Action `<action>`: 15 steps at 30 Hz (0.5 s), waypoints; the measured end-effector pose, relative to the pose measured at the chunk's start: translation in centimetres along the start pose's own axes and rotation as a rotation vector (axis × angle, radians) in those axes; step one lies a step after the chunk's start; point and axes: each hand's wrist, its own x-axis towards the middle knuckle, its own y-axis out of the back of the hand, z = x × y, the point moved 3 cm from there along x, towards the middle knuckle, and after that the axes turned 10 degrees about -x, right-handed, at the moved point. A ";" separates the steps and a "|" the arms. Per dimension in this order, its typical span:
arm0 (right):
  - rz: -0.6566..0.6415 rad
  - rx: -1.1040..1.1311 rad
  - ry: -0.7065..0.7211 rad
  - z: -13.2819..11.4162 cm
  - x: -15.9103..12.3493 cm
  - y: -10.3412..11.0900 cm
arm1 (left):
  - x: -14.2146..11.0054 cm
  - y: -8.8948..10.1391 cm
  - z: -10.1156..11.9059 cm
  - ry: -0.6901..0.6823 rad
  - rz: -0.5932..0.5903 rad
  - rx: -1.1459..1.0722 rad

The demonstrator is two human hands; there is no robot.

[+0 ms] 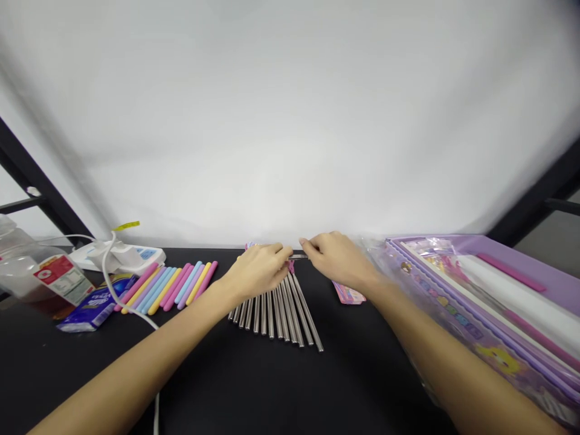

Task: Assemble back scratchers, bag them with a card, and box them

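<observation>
Several silver metal rods [276, 314] lie side by side on the black table [254, 386]. My left hand [260, 269] rests over their far ends, fingers closed in a pinch. My right hand [338, 257] is also pinched; between the two hands a thin metal rod [298, 257] is held crosswise, with a small pink piece at its left end. A row of pink, blue and yellow sleeves [170, 285] lies to the left of the rods.
A pink card [348, 294] lies under my right wrist. A purple boxed set in plastic wrap [489, 302] fills the right side. At left are a white power strip with cable [118, 254], a clear bottle [34, 272] and a blue packet [93, 308]. A white wall rises behind.
</observation>
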 end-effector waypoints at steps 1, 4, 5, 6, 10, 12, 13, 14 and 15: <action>-0.045 0.063 0.013 0.4 0.0 0.2 | 0.0 0.2 0.0 -0.041 0.002 -0.037; -0.189 0.276 0.076 1.7 -0.2 1.1 | 0.0 0.7 0.3 -0.090 0.016 -0.075; -0.211 0.330 0.093 2.1 -0.2 1.6 | 0.1 0.8 0.5 -0.085 0.023 -0.076; -0.216 0.365 0.095 2.8 -0.3 2.3 | 0.1 0.9 0.8 -0.076 0.029 -0.080; -0.153 0.246 -0.096 7.1 -0.7 4.8 | 0.4 0.7 2.1 -0.037 0.019 -0.135; -0.192 0.102 -0.222 9.6 -1.1 5.3 | 0.6 0.4 2.9 -0.028 -0.001 -0.162; -0.234 0.046 -0.277 10.7 -1.3 5.3 | 0.7 0.2 3.3 -0.024 -0.011 -0.173; -0.285 0.006 -0.331 11.6 -1.6 5.2 | 0.9 -0.1 3.7 -0.022 -0.024 -0.182; -0.343 -0.021 -0.383 12.3 -1.8 4.9 | 1.0 -0.3 4.1 -0.021 -0.038 -0.189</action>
